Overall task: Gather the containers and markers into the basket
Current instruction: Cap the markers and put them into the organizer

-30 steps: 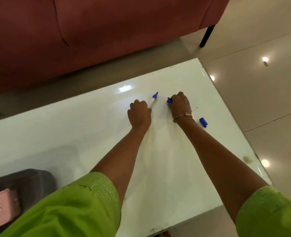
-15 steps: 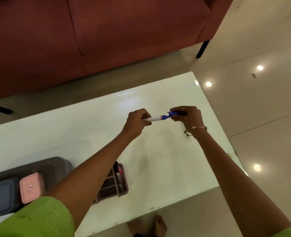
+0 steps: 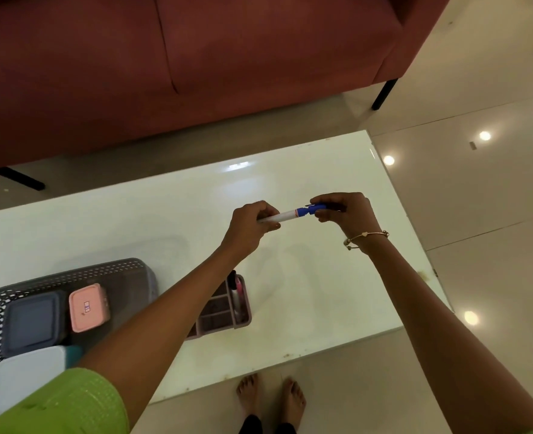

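Observation:
I hold a white marker [image 3: 285, 215] level above the white table [image 3: 305, 277]. My left hand [image 3: 252, 220] grips its white barrel. My right hand [image 3: 343, 211] pinches the blue cap [image 3: 313, 209] at the marker's right end. At the table's near left stands a grey perforated basket [image 3: 111, 270] holding a pink container [image 3: 88, 306], a dark blue container [image 3: 33, 321] and a white-lidded container [image 3: 27, 377]. A mauve divided organiser [image 3: 227, 314] with pens in it sits just right of the basket, partly hidden by my left forearm.
A red sofa [image 3: 196, 64] stands beyond the table's far edge, with a black leg [image 3: 384, 93] at the right. Glossy floor tiles lie to the right. My bare feet [image 3: 271, 396] show below the table's near edge.
Both hands lifted off the table and brought marker and cap together end to end. The view pulled back, so basket and organiser came into sight.

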